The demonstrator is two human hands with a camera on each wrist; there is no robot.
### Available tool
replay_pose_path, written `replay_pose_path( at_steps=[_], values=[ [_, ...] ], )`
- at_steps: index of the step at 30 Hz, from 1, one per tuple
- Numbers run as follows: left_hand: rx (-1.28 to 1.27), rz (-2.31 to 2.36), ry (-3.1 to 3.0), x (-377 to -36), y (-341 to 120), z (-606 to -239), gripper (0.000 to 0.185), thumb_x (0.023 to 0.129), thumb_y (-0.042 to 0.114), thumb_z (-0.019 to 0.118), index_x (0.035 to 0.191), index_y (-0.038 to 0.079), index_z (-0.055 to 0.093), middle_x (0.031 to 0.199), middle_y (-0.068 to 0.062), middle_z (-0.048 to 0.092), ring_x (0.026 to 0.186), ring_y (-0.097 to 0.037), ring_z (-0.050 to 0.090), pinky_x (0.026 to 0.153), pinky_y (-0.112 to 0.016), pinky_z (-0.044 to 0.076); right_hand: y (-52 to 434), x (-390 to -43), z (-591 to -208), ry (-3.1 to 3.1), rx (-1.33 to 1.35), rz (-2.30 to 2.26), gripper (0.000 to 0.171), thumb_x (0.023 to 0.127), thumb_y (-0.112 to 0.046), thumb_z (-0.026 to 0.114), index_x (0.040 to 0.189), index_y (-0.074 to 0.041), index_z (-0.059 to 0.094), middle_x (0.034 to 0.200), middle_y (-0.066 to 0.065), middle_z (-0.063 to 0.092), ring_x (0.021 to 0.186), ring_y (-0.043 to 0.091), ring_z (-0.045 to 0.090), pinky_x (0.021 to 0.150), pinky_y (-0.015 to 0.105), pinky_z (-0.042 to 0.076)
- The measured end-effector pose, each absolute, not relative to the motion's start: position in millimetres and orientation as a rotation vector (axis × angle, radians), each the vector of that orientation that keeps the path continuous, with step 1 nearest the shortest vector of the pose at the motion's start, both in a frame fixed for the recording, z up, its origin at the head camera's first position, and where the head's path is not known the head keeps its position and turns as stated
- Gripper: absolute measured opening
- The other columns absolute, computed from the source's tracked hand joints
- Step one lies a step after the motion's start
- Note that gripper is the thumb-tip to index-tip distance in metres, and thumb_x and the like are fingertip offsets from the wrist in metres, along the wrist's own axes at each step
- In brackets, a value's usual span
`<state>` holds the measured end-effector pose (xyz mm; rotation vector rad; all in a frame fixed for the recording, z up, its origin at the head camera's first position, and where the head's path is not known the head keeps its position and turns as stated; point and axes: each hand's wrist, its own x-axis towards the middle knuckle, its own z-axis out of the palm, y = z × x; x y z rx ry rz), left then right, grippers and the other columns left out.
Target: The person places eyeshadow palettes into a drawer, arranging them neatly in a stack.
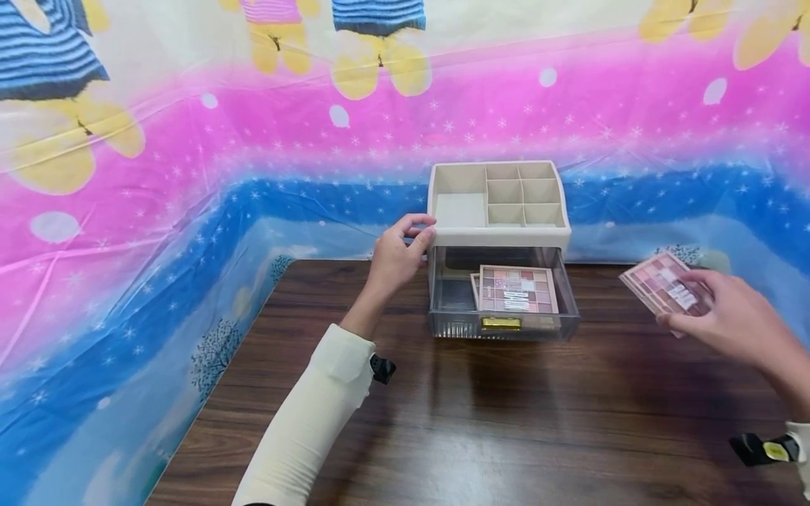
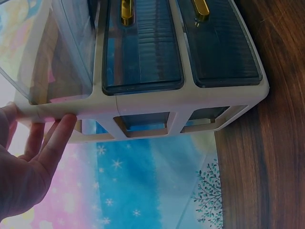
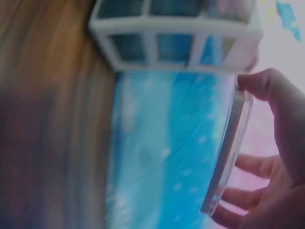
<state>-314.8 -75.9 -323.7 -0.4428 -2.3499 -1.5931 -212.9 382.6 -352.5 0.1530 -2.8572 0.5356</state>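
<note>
Left hand: we saw our left hand [image 1: 397,254] set against the left top edge of the cream plastic desk organiser [image 1: 500,211], fingers [image 2: 56,138] lying fairly straight along its rim rather than wrapped round it. We judged that it rested there to steady the box.

Organiser: it stood at the far edge of the dark wooden table [image 1: 481,414], its open top split into several compartments, all bare as far as we could see.

Drawer: the clear smoky drawer with a gold handle [image 1: 503,302] stood pulled out toward us, probably so that flat things could be laid in from above.

Palette in drawer: a pink eyeshadow palette with rows of small pans [image 1: 517,289] lay flat inside the drawer, with the corner of another flat piece peeping out under its left side.

Right hand: our right hand [image 1: 734,320] was clamped on a second pink eyeshadow palette in a clear case [image 1: 664,282], thumb over one edge and fingers under the other, seemingly so that the pans faced up.

Palette relative to hands: it was in the air, well right of the drawer and well apart from the left hand.

Surroundings: a glossy pink-and-blue plastic sheet printed with cartoon bears [image 1: 190,140] hung behind the table.
</note>
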Motion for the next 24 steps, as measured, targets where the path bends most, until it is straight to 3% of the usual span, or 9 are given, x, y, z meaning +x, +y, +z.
replay_pose_path(
  at_steps=[8,11,15,24],
  values=[
    [-0.431,-1.594,-2.347,-313.2,-75.1,-322.1,0.022,0.102,0.026,0.064,0.121,0.016,0.07,0.114,-0.015,0.072,0.091,-0.027,0.074,0.067,-0.034,0.065,332.3,-208.9,-305.1,-2.727,0.466,0.676,0.086,0.069,-0.023,0.094,0.144,-0.009,0.054,0.133,0.024,0.056,0.097,0.029,0.052,0.065,0.025,0.043],
    [-0.426,-1.583,-2.35,-313.1,-75.4,-321.7,0.022,0.101,0.026,0.065,0.12,0.017,0.07,0.114,-0.015,0.072,0.091,-0.027,0.074,0.067,-0.034,0.065,313.2,-208.1,-293.2,-2.699,0.609,0.724,0.087,0.067,-0.018,0.095,0.143,-0.011,0.054,0.145,0.022,0.051,0.111,0.033,0.054,0.079,0.04,0.053],
    [-0.424,-1.573,-2.347,-313.4,-75.9,-321.3,0.022,0.101,0.027,0.065,0.12,0.017,0.07,0.115,-0.015,0.072,0.091,-0.027,0.074,0.067,-0.033,0.065,286.0,-208.9,-280.5,-2.71,0.772,0.745,0.086,0.069,-0.019,0.093,0.144,-0.011,0.053,0.152,0.019,0.047,0.129,0.038,0.047,0.095,0.064,0.045],
    [-0.423,-1.551,-2.355,-312.4,-75.1,-322.7,0.023,0.102,0.027,0.064,0.121,0.016,0.07,0.113,-0.014,0.073,0.09,-0.027,0.074,0.067,-0.033,0.065,236.2,-223.1,-276.2,-2.787,0.966,0.661,0.072,0.074,-0.032,0.088,0.139,-0.019,0.059,0.157,0.014,0.045,0.143,0.041,0.038,0.109,0.074,0.036]
  ],
)
